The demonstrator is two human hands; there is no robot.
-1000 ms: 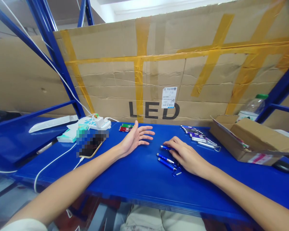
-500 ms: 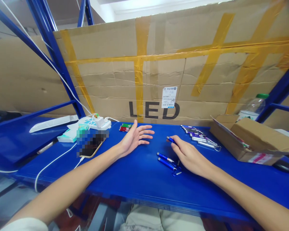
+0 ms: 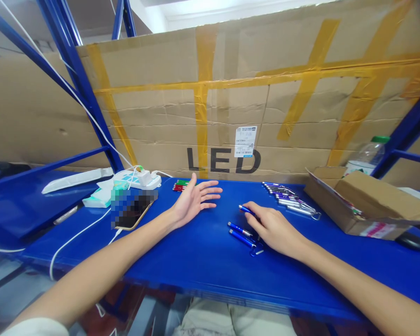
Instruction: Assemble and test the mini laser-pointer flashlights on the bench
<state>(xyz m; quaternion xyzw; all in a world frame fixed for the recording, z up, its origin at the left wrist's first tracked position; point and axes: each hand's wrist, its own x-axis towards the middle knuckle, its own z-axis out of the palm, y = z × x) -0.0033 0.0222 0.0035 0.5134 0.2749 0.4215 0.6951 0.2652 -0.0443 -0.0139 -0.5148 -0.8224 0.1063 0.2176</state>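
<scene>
Blue pen [image 3: 245,209]: held at the fingertips of the right hand [image 3: 276,229], with its tip poking out past them toward the left and its tail lost to view inside the hand. Pinched there, apparently between thumb and forefinger; cannot tell about the curled fingers behind. Left hand [image 3: 191,204]: open, with fingers a little apart and thumb raised, holding nothing. Just below the right fingertips, on the table [image 3: 182,266]: two loose pens [image 3: 238,229], lying side by side, with a clip [image 3: 254,252] at the end nearer the right wrist. Behind the left thumb: red and green pens [image 3: 178,187], partly covered. Well beyond the right knuckles: a pen row [image 3: 289,204].

Best pinched lightly near mid-body, leaving the tip free; likely to roll or twist if squeezed at one end only, being slim and smooth-looking. Carry the right palm high enough to avoid snagging the clip. Worth using the left fingers for steadying, without crowding the pinch.
</scene>
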